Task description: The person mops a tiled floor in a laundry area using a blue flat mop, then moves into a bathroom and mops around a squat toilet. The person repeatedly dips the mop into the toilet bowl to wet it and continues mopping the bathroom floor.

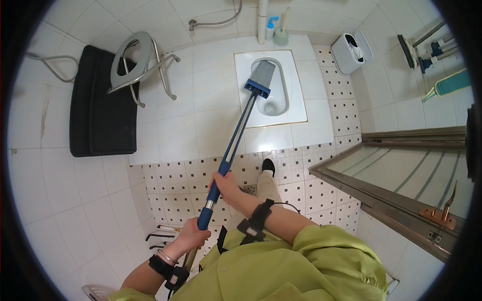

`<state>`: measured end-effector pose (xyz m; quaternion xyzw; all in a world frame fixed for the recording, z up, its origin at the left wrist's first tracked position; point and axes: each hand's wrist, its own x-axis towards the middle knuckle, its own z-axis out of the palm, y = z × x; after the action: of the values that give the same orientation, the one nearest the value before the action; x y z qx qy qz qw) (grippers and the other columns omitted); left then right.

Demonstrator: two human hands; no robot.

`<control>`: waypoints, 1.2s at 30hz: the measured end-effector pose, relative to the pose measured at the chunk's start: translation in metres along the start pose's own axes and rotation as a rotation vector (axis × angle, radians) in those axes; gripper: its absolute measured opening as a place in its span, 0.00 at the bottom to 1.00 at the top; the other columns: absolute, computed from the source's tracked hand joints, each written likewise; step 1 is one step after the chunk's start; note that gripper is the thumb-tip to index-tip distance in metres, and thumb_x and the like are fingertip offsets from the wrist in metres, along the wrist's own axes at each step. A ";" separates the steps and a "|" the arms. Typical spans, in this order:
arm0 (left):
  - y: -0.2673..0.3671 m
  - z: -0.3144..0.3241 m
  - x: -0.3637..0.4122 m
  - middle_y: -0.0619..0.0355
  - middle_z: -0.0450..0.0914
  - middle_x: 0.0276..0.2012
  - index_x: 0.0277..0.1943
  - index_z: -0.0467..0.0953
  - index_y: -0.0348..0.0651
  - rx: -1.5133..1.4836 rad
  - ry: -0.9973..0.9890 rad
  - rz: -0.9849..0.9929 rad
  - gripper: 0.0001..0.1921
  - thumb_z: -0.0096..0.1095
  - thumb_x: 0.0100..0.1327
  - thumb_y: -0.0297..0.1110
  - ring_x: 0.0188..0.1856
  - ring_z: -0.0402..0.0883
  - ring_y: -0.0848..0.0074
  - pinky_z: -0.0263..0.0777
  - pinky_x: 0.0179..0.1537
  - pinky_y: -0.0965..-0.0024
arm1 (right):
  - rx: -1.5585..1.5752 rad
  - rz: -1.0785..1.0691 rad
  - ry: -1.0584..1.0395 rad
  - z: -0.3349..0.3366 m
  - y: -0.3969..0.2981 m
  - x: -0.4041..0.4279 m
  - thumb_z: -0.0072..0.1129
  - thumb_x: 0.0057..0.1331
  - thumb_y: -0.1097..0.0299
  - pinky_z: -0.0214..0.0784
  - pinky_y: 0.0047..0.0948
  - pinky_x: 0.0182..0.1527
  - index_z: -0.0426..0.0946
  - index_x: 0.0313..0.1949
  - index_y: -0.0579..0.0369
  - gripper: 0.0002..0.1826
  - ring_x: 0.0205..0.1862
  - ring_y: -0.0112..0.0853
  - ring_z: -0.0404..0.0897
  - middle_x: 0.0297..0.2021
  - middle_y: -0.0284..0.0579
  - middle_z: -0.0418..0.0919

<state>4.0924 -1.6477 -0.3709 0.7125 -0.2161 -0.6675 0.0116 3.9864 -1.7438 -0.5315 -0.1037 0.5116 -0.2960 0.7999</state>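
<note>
A flat mop with a blue handle (237,139) runs up and to the right from my hands. My left hand (194,233) grips the lower end of its pole, and my right hand (226,186) is closed around the blue sleeve further up. The grey mop pad (264,73), below its blue clamp (257,88) on the pole side, hangs over the basin of a white squat toilet (299,94). Whether the pad touches the basin cannot be told. Some water shows in the toilet's drain end (270,108).
A grey commode chair (141,81) and a black padded board (103,120) stand at the left. Behind the toilet are a pump bottle (270,32) and a toilet brush holder (281,37). A white bin (344,56) is at the right, above a framed glass door (376,188). A raised tiled step edge (169,161) crosses the floor.
</note>
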 end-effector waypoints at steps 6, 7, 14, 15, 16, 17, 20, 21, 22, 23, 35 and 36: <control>-0.021 -0.008 -0.047 0.56 0.74 0.18 0.30 0.69 0.32 0.172 0.032 -0.072 0.11 0.62 0.51 0.30 0.17 0.75 0.77 0.70 0.19 0.72 | -0.069 -0.068 -0.014 -0.027 -0.017 0.065 0.52 0.56 0.71 0.69 0.32 0.21 0.71 0.22 0.63 0.08 0.17 0.35 0.75 0.16 0.48 0.74; -0.034 -0.007 -0.065 0.55 0.75 0.18 0.29 0.69 0.32 0.166 0.030 -0.114 0.12 0.63 0.50 0.32 0.18 0.76 0.77 0.70 0.20 0.71 | -0.070 -0.084 -0.020 -0.038 -0.022 0.086 0.52 0.55 0.72 0.69 0.33 0.21 0.71 0.23 0.64 0.08 0.17 0.35 0.75 0.17 0.48 0.74; -0.122 -0.005 -0.191 0.59 0.61 0.33 0.40 0.62 0.46 0.086 0.131 -0.045 0.18 0.61 0.55 0.44 0.36 0.59 0.69 0.54 0.41 0.67 | -0.139 -0.084 0.155 -0.084 -0.080 0.170 0.52 0.54 0.77 0.71 0.33 0.21 0.68 0.27 0.66 0.05 0.19 0.36 0.75 0.19 0.47 0.71; -0.131 -0.003 -0.197 0.56 0.59 0.40 0.46 0.60 0.45 -0.017 0.068 -0.103 0.23 0.61 0.55 0.47 0.42 0.57 0.64 0.51 0.46 0.63 | -0.148 -0.059 0.168 -0.083 -0.083 0.174 0.52 0.54 0.77 0.71 0.33 0.21 0.68 0.27 0.67 0.05 0.19 0.36 0.75 0.20 0.47 0.71; -0.139 -0.002 -0.199 0.53 0.57 0.48 0.51 0.59 0.44 -0.146 -0.009 -0.162 0.29 0.61 0.54 0.51 0.49 0.55 0.59 0.49 0.52 0.59 | -0.154 -0.036 0.183 -0.081 -0.084 0.176 0.52 0.54 0.78 0.72 0.33 0.21 0.68 0.28 0.67 0.05 0.19 0.37 0.75 0.20 0.47 0.71; -0.146 0.000 -0.202 0.51 0.56 0.55 0.57 0.58 0.43 -0.267 -0.090 -0.223 0.35 0.61 0.54 0.55 0.56 0.53 0.53 0.46 0.58 0.56 | -0.170 -0.023 0.168 -0.079 -0.082 0.177 0.52 0.54 0.78 0.72 0.33 0.21 0.67 0.28 0.66 0.05 0.19 0.37 0.75 0.21 0.47 0.71; -0.157 0.005 -0.200 0.46 0.54 0.67 0.67 0.56 0.40 -0.402 -0.195 -0.284 0.45 0.61 0.53 0.61 0.67 0.50 0.45 0.42 0.66 0.49 | -0.225 0.001 0.156 -0.078 -0.082 0.177 0.52 0.54 0.78 0.72 0.33 0.21 0.67 0.28 0.66 0.05 0.19 0.36 0.75 0.21 0.46 0.71; -0.157 0.007 -0.196 0.46 0.55 0.64 0.65 0.56 0.40 -0.320 -0.134 -0.238 0.43 0.61 0.53 0.59 0.64 0.51 0.46 0.44 0.64 0.50 | -0.240 0.004 0.159 -0.075 -0.087 0.176 0.52 0.54 0.78 0.72 0.33 0.21 0.67 0.28 0.66 0.05 0.19 0.36 0.75 0.21 0.46 0.71; -0.157 0.010 -0.193 0.47 0.56 0.62 0.63 0.57 0.39 -0.224 -0.071 -0.191 0.41 0.61 0.53 0.58 0.61 0.53 0.48 0.45 0.61 0.51 | -0.253 0.006 0.163 -0.071 -0.091 0.176 0.52 0.54 0.78 0.72 0.34 0.21 0.67 0.28 0.66 0.05 0.19 0.36 0.75 0.21 0.46 0.71; -0.157 0.013 -0.190 0.47 0.57 0.59 0.61 0.58 0.39 -0.145 -0.025 -0.156 0.39 0.61 0.53 0.56 0.58 0.54 0.50 0.47 0.59 0.53 | -0.256 -0.012 0.154 -0.071 -0.093 0.178 0.52 0.54 0.78 0.72 0.34 0.20 0.67 0.28 0.66 0.05 0.19 0.36 0.75 0.21 0.46 0.71; -0.149 0.005 -0.126 0.53 0.72 0.27 0.37 0.68 0.33 0.299 0.108 0.117 0.18 0.64 0.50 0.37 0.25 0.72 0.70 0.66 0.28 0.67 | -0.203 -0.091 0.111 -0.060 -0.064 0.131 0.51 0.57 0.71 0.69 0.33 0.19 0.70 0.24 0.61 0.07 0.19 0.34 0.75 0.17 0.45 0.73; -0.142 -0.001 -0.116 0.54 0.73 0.24 0.35 0.68 0.32 0.350 0.116 0.161 0.16 0.64 0.50 0.36 0.22 0.73 0.71 0.68 0.26 0.68 | -0.161 -0.075 0.125 -0.055 -0.058 0.117 0.51 0.57 0.70 0.70 0.32 0.20 0.70 0.23 0.60 0.08 0.19 0.33 0.75 0.17 0.45 0.73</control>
<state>4.1328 -1.4821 -0.3040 0.7211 -0.3842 -0.5746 -0.0466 3.9522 -1.8508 -0.6181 -0.1682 0.5783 -0.2895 0.7439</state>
